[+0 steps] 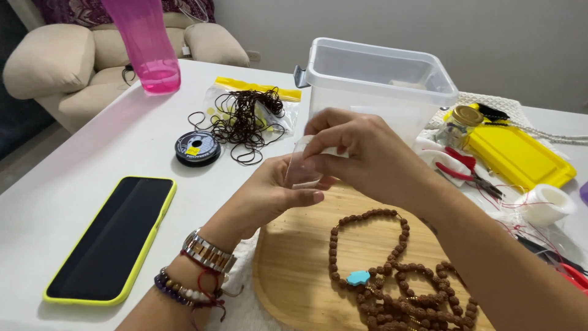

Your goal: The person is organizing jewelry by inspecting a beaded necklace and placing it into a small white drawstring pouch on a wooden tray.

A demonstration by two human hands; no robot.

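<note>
A small clear bag (301,167) is held between both hands just above the centre of the frame. The left hand (269,193) is cupped beneath it, with the thumb stretched along its lower edge. The right hand (361,153) is closed over the bag's top from above, the fingers pinched on it. What lies inside the bag cannot be told.

Below the hands, at lower centre, a round wooden board (294,270) is seen on the white table (73,178). On the board a string of brown beads (392,270) is laid in a loop and heaped at the lower right, with a turquoise bead (359,277) on it. A metal watch (207,251) and bead bracelets (184,293) are worn on the left wrist.

At lower left a phone (113,236) in a yellow case is lying screen up. Above it, left of centre, a black spool (197,148) is set, and just beside that a tangle of dark cord (245,119) is spread over a zip bag (257,98). A pink bottle (147,46) stands at the upper left.

Behind the hands, at upper centre, a clear plastic box (380,79) is placed. To its right a yellow lid (514,156) is lying flat, a small jar (462,122) with a gold cap stands near it, red-handled pliers (462,165) are below the jar, and a white roll (545,203) is at the right edge.
</note>
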